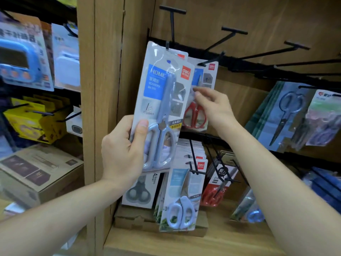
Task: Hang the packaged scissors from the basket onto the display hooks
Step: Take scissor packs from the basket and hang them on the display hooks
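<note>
1. Pale-blue scissors pack, just right of the wooden upright: the left hand has its grip clamped on the lower part.
2. Right hand, further right of the upright: fingertips together at the pack's edge. Whether its grip holds that or the red-handled pack behind, I cannot tell.
3. Pack's top meets a black hook; its hole is hidden.

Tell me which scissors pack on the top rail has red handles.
The red-handled pack hanging second from the left, partly behind the grey-blue pack that the left hand holds; the dark-handled pack further right differs.
</note>
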A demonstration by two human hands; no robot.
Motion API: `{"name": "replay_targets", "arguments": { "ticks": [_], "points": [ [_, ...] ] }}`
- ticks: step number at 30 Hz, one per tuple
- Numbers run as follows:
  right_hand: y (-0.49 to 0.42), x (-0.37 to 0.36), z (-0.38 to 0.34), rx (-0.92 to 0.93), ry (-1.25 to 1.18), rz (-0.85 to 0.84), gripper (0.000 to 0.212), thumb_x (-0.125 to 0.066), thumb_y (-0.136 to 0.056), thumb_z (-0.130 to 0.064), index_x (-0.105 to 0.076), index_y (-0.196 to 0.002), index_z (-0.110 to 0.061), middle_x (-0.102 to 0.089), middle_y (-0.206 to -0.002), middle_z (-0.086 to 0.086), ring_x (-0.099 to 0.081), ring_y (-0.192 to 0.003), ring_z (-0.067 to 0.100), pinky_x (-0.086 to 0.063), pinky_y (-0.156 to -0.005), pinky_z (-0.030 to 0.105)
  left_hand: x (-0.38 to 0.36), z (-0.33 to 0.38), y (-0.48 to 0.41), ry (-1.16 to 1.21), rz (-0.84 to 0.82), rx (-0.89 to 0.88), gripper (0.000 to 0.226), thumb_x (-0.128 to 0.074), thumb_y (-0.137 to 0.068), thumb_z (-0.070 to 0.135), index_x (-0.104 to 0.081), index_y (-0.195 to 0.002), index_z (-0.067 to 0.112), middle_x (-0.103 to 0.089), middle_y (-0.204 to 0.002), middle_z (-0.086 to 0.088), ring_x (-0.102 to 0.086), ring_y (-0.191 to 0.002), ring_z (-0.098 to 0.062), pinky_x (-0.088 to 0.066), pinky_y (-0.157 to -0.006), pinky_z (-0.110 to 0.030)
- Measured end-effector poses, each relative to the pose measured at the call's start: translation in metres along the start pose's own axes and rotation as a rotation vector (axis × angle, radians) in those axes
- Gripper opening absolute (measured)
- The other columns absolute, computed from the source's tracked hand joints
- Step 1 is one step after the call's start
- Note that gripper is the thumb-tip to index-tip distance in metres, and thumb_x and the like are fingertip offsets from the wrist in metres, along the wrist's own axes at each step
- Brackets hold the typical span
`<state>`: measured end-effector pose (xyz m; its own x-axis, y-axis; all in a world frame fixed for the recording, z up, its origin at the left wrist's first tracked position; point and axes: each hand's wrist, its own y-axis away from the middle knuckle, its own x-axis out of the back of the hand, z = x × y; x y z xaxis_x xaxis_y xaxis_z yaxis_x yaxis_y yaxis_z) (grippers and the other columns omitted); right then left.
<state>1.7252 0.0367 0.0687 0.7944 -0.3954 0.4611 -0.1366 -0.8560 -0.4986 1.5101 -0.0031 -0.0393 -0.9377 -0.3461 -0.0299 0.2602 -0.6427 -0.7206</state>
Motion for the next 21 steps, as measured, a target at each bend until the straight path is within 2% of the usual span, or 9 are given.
{"name": "replay_targets", "arguments": {
  "ticks": [1,3,5,7,10,13,16,18,21],
  "points": [
    [0.013,-0.002,-0.006,-0.062,-0.281,-0.028,0.031,-0.058,-0.104,-0.033,-0.068,-0.132,-0.022,-0.072,-0.123,-0.007,-0.068,-0.111,0.011,-0.054,-0.092,0.036,-0.001,0.001,0.001,0.017,-0.017,-0.005,0.027,-0.052,-0.105,0.037,-0.064,-0.091,0.018,-0.068,-0.082,0.004,-0.064,-0.074,-0.014,-0.053,-0.064,-0.042],
    [0.034,-0.005,-0.012,-0.094,-0.587,-0.154,0.029,-0.061,-0.102,-0.026,-0.066,-0.128,-0.014,-0.075,-0.111,-0.003,-0.072,-0.097,0.011,-0.057,-0.077,0.029,-0.003,0.005,0.003,0.051,-0.081,-0.028,0.021,-0.051,-0.105,0.035,-0.065,-0.097,0.020,-0.068,-0.087,0.008,-0.066,-0.079,-0.010,-0.054,-0.064,-0.034],
    [0.045,-0.008,-0.015,-0.080,-0.724,-0.217,0.026,-0.063,-0.098,-0.014,-0.065,-0.123,-0.010,-0.075,-0.114,0.005,-0.073,-0.103,0.020,-0.062,-0.080,0.037,-0.006,0.007,0.003,0.082,-0.154,-0.026,0.022,-0.051,-0.105,0.036,-0.066,-0.106,0.020,-0.071,-0.093,0.010,-0.069,-0.087,-0.010,-0.058,-0.069,-0.033],
    [0.046,-0.005,-0.019,-0.056,-0.824,-0.203,0.023,-0.060,-0.098,-0.004,-0.064,-0.120,-0.009,-0.073,-0.118,0.011,-0.071,-0.110,0.028,-0.061,-0.090,0.049,-0.006,0.006,-0.004,0.058,-0.220,-0.019,0.030,-0.048,-0.105,0.044,-0.066,-0.108,0.021,-0.072,-0.094,0.008,-0.071,-0.089,-0.014,-0.059,-0.074,-0.044],
    [0.045,0.011,-0.023,0.094,-0.802,-0.116,0.024,-0.060,-0.098,0.002,-0.066,-0.118,-0.011,-0.075,-0.117,0.009,-0.070,-0.112,0.029,-0.060,-0.092,0.049,-0.001,-0.005,-0.017,-0.128,-0.342,-0.129,0.046,-0.039,-0.103,0.057,-0.067,-0.113,0.021,-0.072,-0.104,0.009,-0.067,-0.097,-0.014,-0.054,-0.082,-0.049],
    [0.045,0.029,-0.022,0.232,-0.722,-0.032,0.026,-0.062,-0.098,0.002,-0.066,-0.118,-0.013,-0.076,-0.117,0.005,-0.070,-0.115,0.027,-0.059,-0.092,0.045,0.009,-0.024,-0.016,-0.325,-0.481,-0.228,0.049,-0.045,-0.097,0.061,-0.066,-0.124,0.026,-0.060,-0.134,0.016,-0.061,-0.117,-0.010,-0.052,-0.094,-0.047],
    [0.046,0.041,-0.013,0.289,-0.522,0.042,0.026,-0.067,-0.096,-0.003,-0.068,-0.118,-0.016,-0.076,-0.119,0.004,-0.070,-0.116,0.027,-0.059,-0.095,0.047,0.014,-0.040,-0.001,-0.503,-0.601,-0.279,0.045,-0.054,-0.094,0.058,-0.063,-0.127,0.029,-0.029,-0.161,0.018,-0.062,-0.114,-0.013,-0.056,-0.082,-0.039],
    [0.048,0.042,-0.003,0.258,-0.466,0.055,0.027,-0.068,-0.095,-0.003,-0.069,-0.118,-0.017,-0.077,-0.116,0.003,-0.071,-0.113,0.024,-0.059,-0.094,0.047,0.016,-0.045,0.009,-0.472,-0.614,-0.262,0.037,-0.054,-0.098,0.055,-0.065,-0.122,0.029,-0.015,-0.168,0.020,-0.058,-0.118,-0.005,-0.055,-0.075,-0.032],
    [0.049,0.039,0.009,0.180,-0.481,0.071,0.027,-0.069,-0.094,-0.001,-0.071,-0.116,-0.018,-0.078,-0.112,-0.002,-0.072,-0.110,0.019,-0.060,-0.093,0.041,0.019,-0.051,0.022,-0.399,-0.629,-0.247,0.025,-0.053,-0.100,0.054,-0.067,-0.105,0.034,-0.023,-0.167,0.023,-0.054,-0.123,0.001,-0.055,-0.080,-0.032]
  ]
}}
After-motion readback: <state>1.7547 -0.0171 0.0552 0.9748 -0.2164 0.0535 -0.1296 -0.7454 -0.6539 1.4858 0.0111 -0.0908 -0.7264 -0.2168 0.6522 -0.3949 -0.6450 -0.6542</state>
